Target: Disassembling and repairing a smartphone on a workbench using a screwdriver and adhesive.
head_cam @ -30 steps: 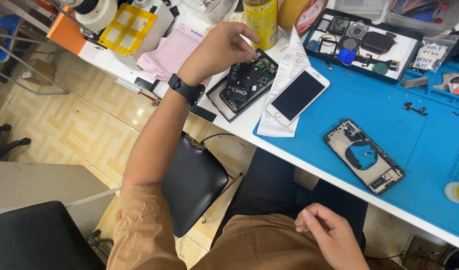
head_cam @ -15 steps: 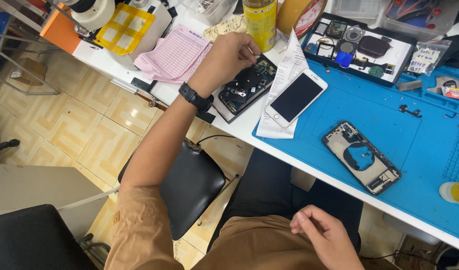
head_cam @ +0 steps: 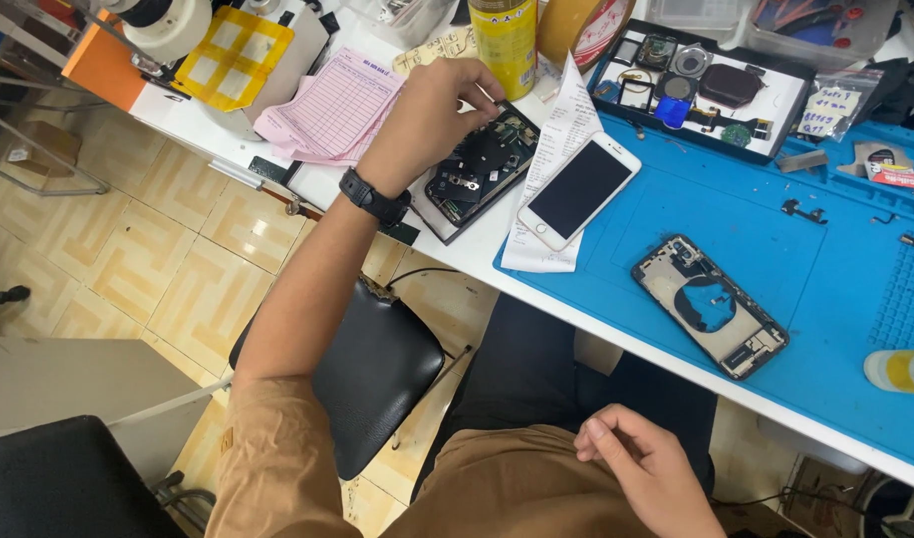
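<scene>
Left hand [head_cam: 432, 110] is curled over the opened phone [head_cam: 480, 166], fingertips pinching at its top edge, can't tell if it's actually got anything. That phone sits on the desk [head_cam: 477, 254] just left of the white phone [head_cam: 579, 190]. Right hand [head_cam: 648, 476] rests loosely curled and empty in the lap, well below it.

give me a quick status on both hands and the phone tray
Left hand reaching over the black parts tray, fingertips at its far edge. Right hand idle on lap, loosely curled, empty. White phone beside tray, paper slip between; nothing blocking.
</scene>
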